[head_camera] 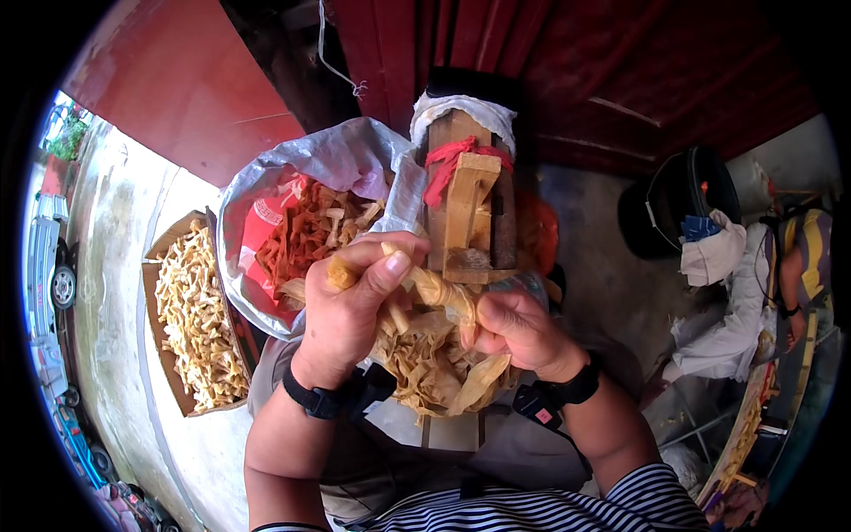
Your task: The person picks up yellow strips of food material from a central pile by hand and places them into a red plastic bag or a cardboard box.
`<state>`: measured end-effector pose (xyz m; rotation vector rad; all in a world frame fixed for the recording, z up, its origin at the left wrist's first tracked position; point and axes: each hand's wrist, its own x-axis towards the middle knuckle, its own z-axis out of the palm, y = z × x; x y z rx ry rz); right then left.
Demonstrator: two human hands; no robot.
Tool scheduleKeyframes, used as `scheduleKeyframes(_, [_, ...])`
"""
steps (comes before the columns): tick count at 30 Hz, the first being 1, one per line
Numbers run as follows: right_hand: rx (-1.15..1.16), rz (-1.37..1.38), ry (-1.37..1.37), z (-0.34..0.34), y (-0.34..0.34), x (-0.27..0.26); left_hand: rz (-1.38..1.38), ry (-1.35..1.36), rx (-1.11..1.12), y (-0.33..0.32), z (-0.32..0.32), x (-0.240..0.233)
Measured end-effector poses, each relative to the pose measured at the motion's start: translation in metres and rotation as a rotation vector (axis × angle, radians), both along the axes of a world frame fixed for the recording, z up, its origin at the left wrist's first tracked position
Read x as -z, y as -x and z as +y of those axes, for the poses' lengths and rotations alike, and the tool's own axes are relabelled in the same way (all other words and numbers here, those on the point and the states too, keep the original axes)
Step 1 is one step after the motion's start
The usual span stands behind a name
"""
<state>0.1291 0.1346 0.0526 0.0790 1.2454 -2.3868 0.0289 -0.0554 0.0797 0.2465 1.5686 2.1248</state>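
My left hand (356, 282) grips a thick twist of translucent yellow-tan sheet (435, 290), rawhide by its look. A rounded end of rolled material pokes out beside the thumb. My right hand (525, 329) pinches the other end of the twist, and its fingertips are partly hidden. Below both hands, over my lap, lies a heap of loose, crinkled tan sheets (432, 372). Just beyond them stands a wooden block fixture (472, 213), tied with a red cloth strip (445, 171) and topped by a white cloth (465, 110).
At left, a silvery woven sack (233, 233) holds reddish-brown and pale pieces. A cardboard box (169, 359) of knotted pale pieces stands beside it. A black bucket (641, 226) sits at right, near another person's arm (792, 286). Red panels (598, 80) rise ahead.
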Motion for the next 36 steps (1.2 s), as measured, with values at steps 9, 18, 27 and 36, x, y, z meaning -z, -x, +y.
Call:
scheduleKeyframes(9, [0.038, 0.084, -0.446, -0.007, 0.003, -0.006, -0.24, 0.099, 0.417, -0.002, 0.001, 0.008])
scheduleKeyframes(18, [0.239, 0.125, -0.645, 0.019, -0.001, -0.007, -0.077, 0.108, 0.181, -0.002, -0.001, 0.015])
scheduleKeyframes(27, [0.616, 0.301, -1.51, 0.024, 0.042, 0.058, 0.107, 0.311, 0.029, 0.022, 0.056, 0.074])
scheduleKeyframes(36, [0.745, 0.365, -1.187, 0.007, 0.028, 0.027, 0.335, 0.595, -0.066, 0.016, 0.043, 0.053])
